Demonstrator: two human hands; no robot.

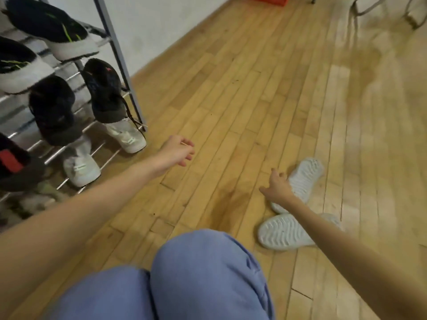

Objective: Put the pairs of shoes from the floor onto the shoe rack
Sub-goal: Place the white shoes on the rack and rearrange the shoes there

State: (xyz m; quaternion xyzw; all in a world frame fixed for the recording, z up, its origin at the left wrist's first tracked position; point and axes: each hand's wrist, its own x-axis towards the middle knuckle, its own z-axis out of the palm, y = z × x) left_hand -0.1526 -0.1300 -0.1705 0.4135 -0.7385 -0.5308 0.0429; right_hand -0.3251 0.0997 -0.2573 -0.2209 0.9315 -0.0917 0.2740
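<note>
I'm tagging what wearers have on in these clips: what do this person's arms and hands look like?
Both forearms are bare, with no sleeve in view. The left hand and right hand wear no gloves; no watch, ring or bracelet shows. Loose blue-lavender fabric trousers cover the knees.

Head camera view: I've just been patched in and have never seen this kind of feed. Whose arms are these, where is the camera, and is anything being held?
There is no machine here. The one camera sits on a person's head and looks forward and down, so the arms are their own and the blue shapes at the bottom are their knees. The left hand hangs over the wooden floor with relaxed fingers and holds nothing. The right hand reaches with spread fingers to a pair of white shoes lying sole-up on the floor; it touches or nearly touches the farther one but does not yet grip it. At left stands the shoe rack, already carrying dark and white shoes.
</note>
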